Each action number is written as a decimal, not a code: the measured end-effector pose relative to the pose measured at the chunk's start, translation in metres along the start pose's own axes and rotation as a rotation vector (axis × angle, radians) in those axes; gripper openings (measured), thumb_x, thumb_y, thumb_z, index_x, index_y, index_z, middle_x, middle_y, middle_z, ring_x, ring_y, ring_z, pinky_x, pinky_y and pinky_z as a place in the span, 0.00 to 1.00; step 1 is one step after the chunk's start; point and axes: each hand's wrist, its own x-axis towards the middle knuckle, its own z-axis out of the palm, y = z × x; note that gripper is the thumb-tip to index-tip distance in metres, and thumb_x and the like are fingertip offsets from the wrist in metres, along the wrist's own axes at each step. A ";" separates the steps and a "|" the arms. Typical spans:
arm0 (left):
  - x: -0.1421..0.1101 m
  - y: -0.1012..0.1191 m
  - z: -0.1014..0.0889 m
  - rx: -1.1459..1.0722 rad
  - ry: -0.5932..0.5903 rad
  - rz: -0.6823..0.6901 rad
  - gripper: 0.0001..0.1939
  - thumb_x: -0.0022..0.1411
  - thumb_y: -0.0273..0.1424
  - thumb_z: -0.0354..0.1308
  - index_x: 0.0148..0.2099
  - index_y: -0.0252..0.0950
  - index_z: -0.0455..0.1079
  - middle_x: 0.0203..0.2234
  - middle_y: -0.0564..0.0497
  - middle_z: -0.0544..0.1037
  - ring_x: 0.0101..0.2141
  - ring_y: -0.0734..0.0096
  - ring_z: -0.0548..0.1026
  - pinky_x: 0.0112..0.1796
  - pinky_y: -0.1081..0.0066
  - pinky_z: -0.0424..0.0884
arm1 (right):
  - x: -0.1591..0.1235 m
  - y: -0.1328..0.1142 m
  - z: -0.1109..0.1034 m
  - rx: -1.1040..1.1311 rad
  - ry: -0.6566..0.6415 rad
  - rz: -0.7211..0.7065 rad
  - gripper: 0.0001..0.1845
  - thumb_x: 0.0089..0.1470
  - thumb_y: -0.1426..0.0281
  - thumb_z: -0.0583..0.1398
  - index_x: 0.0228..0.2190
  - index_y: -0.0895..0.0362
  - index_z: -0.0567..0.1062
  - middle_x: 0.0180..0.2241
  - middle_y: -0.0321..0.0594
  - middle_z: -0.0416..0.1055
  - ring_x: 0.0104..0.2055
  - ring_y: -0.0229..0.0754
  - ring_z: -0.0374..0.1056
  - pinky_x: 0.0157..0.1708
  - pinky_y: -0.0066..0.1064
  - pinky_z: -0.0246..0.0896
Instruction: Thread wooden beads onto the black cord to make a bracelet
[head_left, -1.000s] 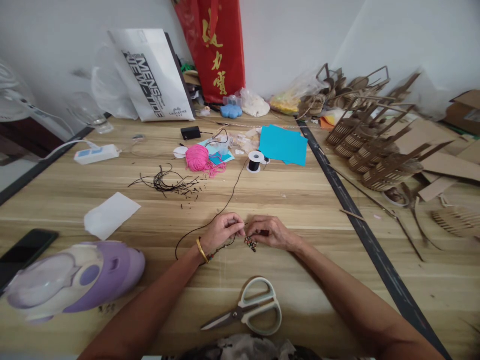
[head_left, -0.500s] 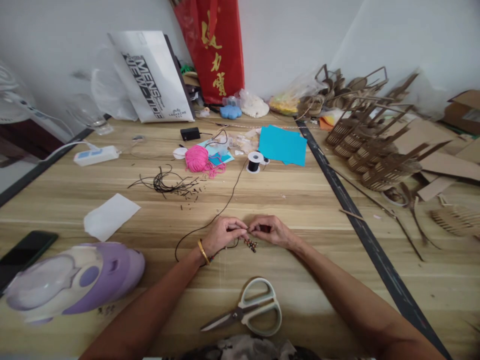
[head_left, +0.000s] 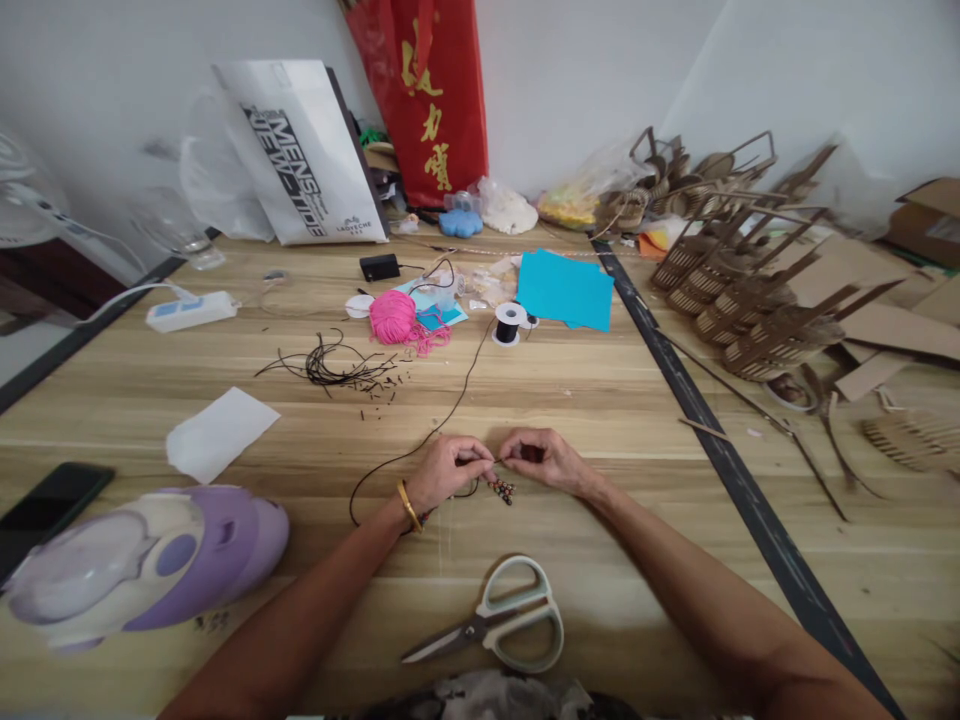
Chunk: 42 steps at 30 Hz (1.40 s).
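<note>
My left hand [head_left: 452,468] pinches a thin dark cord between thumb and forefinger. Just to its right, my right hand [head_left: 544,460] is closed in a pinch on the same cord, with a small gap between the fingertips. Under the fingers hangs or lies a small cluster of dark and gold beads [head_left: 502,491]; which of the two I cannot tell. A black cord [head_left: 466,377] runs from beside my left wrist up to a white spool of black cord [head_left: 508,324]. Scissors with pale handles [head_left: 517,612] lie in front of me, blades to the left.
A purple and white device [head_left: 172,560] and a phone [head_left: 56,505] lie left, near white paper [head_left: 222,435]. Farther back are loose black cords [head_left: 330,365], pink yarn [head_left: 393,318] and blue sheets [head_left: 566,290]. Small woven baskets [head_left: 772,330] stand right.
My right hand has shifted very slightly right, widening the gap between the fingertips a little. My left hand stays nearly in place.
</note>
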 end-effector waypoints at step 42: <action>0.001 -0.002 0.001 0.088 0.007 0.030 0.06 0.55 0.29 0.58 0.30 0.31 0.73 0.23 0.48 0.80 0.26 0.71 0.77 0.30 0.74 0.70 | 0.001 0.000 -0.002 0.066 -0.024 -0.011 0.17 0.51 0.58 0.62 0.30 0.61 0.75 0.24 0.36 0.68 0.24 0.32 0.60 0.23 0.23 0.54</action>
